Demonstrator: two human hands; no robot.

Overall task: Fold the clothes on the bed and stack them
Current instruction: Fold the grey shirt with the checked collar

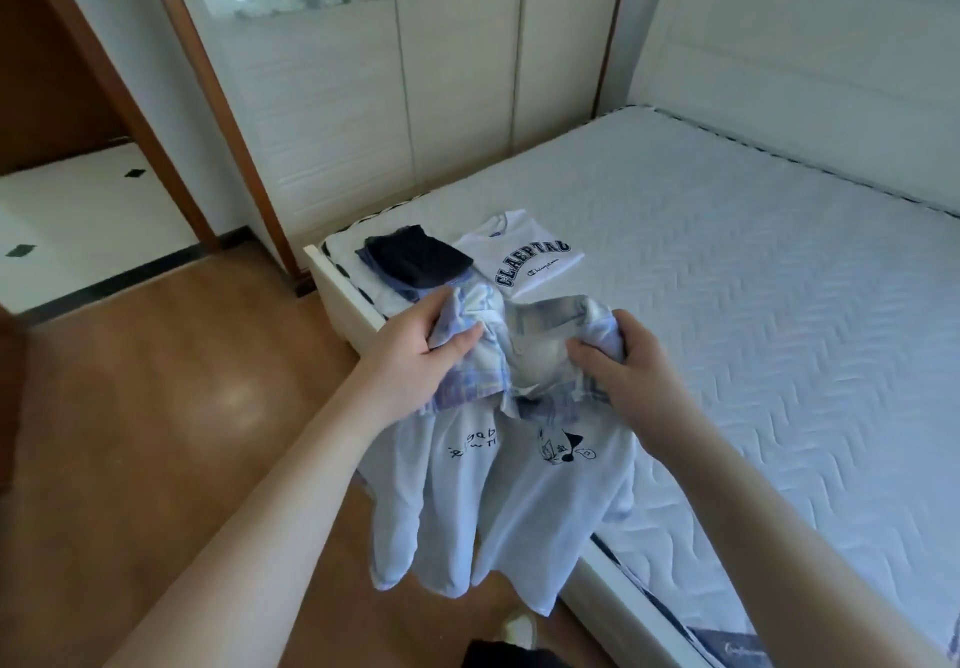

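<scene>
Shirt (519, 485) collar pinched, fingers (457, 342) both sides

Folded white T-shirt (522, 255), centre frame on bed: dark block letters "CLAEPTAU", small script below, not clearly legible. Pale shirt (519, 485), lower centre: partial handwritten "gab" left, cartoon figure right. Faint unreadable script on dark fabric (737, 649), bottom right.
</scene>
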